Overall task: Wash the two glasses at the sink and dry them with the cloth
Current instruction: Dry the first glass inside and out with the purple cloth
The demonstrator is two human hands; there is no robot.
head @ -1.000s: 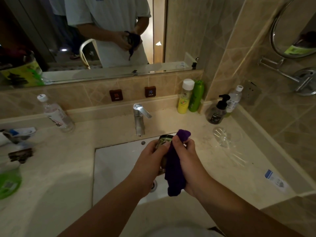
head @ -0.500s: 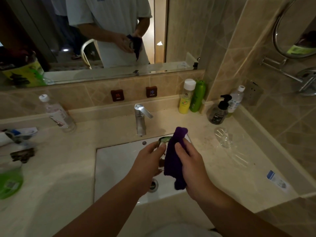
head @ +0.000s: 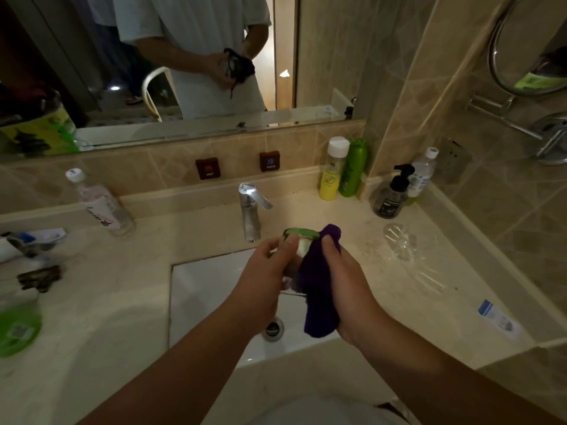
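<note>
Over the white sink (head: 211, 289) my left hand (head: 264, 277) grips a clear glass (head: 299, 240) with a green-tinted rim. My right hand (head: 343, 280) holds a purple cloth (head: 317, 289) pressed against the glass's right side; the cloth hangs down below my palm. Much of the glass is hidden by my fingers and the cloth. A second clear glass (head: 399, 242) stands on the counter to the right, apart from both hands.
A chrome tap (head: 251, 210) stands just behind the glass. Yellow and green bottles (head: 340, 170), a black pump bottle (head: 391, 194) and a water bottle (head: 422, 174) crowd the back right corner. Another water bottle (head: 101, 207) and toiletries (head: 27, 259) sit left. A drain (head: 273, 329) lies below my hands.
The cloth has shifted from the glass's front to its right side, and the green rim shows more. My hands stay over the sink, a little closer to the tap.
</note>
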